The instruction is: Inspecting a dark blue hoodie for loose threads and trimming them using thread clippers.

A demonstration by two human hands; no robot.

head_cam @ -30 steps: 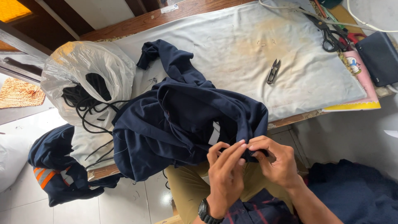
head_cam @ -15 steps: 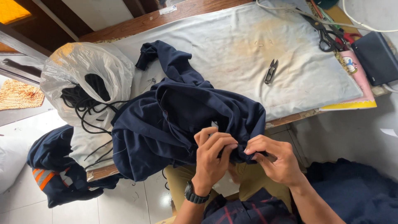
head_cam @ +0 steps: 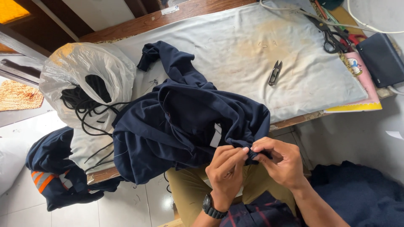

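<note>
Fingertips of both hands, left hand [head_cam: 225, 172] and right hand [head_cam: 283, 162], pinch the dark navy cloth garment's [head_cam: 185, 126] edge; its overhanging bulk could drag it free.

Soft, even daylight, a sharp frame, and 1 blown-out corner.

You are looking down through a wide lens in diffuse light that leaves no hard shadows: the grey table cover [head_cam: 252, 46] reads pale and flat, its yellowish stains plain to see. The top-left corner burns orange-yellow and overexposed, and the clear plastic bag [head_cam: 86, 69] picks up mild sheen. The navy garment [head_cam: 181, 126] swallows light, so you see its folds only faintly; the floor tiles [head_cam: 139, 206] show a small bright reflection. Your left hand [head_cam: 227, 174] and right hand [head_cam: 284, 162] are crisp, without motion blur. The table edges bow and tilt towards the frame borders.
</note>
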